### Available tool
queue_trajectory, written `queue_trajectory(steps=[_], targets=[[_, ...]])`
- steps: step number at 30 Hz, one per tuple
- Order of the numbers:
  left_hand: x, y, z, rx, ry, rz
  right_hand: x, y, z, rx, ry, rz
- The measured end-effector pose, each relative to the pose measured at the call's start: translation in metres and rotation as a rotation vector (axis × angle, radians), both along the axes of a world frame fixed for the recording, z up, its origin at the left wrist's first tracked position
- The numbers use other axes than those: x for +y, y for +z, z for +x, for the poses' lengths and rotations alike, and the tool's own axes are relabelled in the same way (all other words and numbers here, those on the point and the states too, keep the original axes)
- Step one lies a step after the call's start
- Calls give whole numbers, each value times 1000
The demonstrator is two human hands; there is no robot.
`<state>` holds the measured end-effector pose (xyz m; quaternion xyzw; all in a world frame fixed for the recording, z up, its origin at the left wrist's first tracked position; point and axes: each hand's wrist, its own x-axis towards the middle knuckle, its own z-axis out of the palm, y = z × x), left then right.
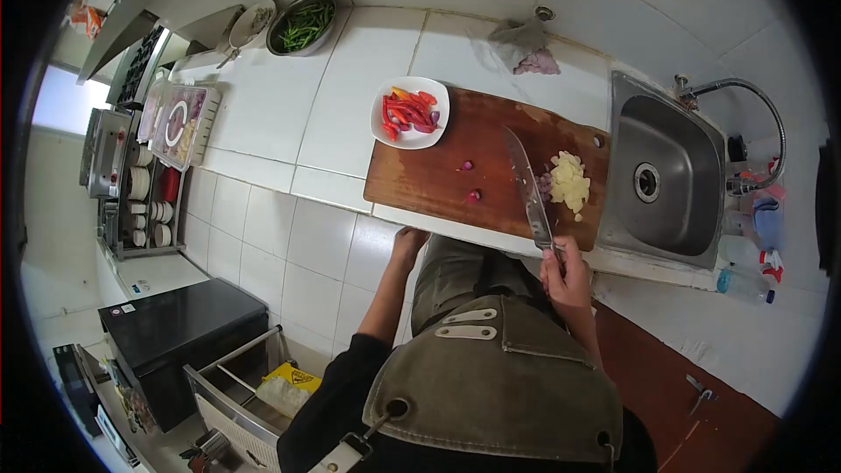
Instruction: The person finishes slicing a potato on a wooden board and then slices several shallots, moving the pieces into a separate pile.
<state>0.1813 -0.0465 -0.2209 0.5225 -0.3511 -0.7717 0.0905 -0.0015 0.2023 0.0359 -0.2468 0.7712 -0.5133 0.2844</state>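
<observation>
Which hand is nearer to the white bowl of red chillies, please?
The left hand, by the counter edge on the near side of the white bowl; the right hand holds the knife farther off, to the right.

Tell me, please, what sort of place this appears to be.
Probably a working kitchen: a steel sink with a curved metal tap, a brown wooden cutting board, and a white square bowl of red chillies.

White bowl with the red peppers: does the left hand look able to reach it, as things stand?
Probably yes: the left hand is at the counter edge, near the bowl, with only bare cutting board beyond that edge, and the knife is off to the right.
</observation>
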Motion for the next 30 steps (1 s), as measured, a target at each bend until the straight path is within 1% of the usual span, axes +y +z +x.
queue_trajectory(steps=[2,3,5,7,9,12,14,15,17,18,20,21,22,23,24,26,27,29,30], targets=[[12,22,-50,322,216,28,-2,1,2,-10,4,7],[14,23,-70,449,284,52,-3,2,4,-25,-15,21],[13,16,-97,495,305,23,-2,2,8,-39,-42,35],[10,-2,-104,472,291,-24,2,3,10,-56,-49,73],[8,-22,-97,423,264,-87,7,2,13,-66,-67,86],[3,-48,-65,313,226,-194,9,1,11,-81,-76,97],[-5,-46,-38,251,201,-237,10,-1,10,-78,-67,97],[-10,-34,-29,250,205,-242,10,-2,10,-97,-77,91],[-18,22,-1,-104,-399,-348,8,-2,9,-120,-77,82],[-16,51,7,-109,-393,-350,7,-1,8,-123,-74,84],[-12,120,14,-183,-1055,-596,4,-1,5,-128,-73,81],[-8,160,8,-186,-1057,-599,3,-1,4,-96,-46,76],[-2,200,-3,-17,-1056,-543,1,-1,3,-63,-21,71],[3,228,-13,151,-1050,-484,0,-1,2,-64,-24,68],[9,244,-25,150,-1054,-485,-2,-2,2,-42,-10,52],[17,259,-50,307,-702,-738,-3,-5,3,-20,1,38],[15,258,-61,309,-705,-736,-4,-6,3,-4,20,44],[11,253,-81,163,-694,-1355,-4,-3,6,26,44,101],[11,245,-85,175,-700,-1359,-4,-2,7,32,32,99]])
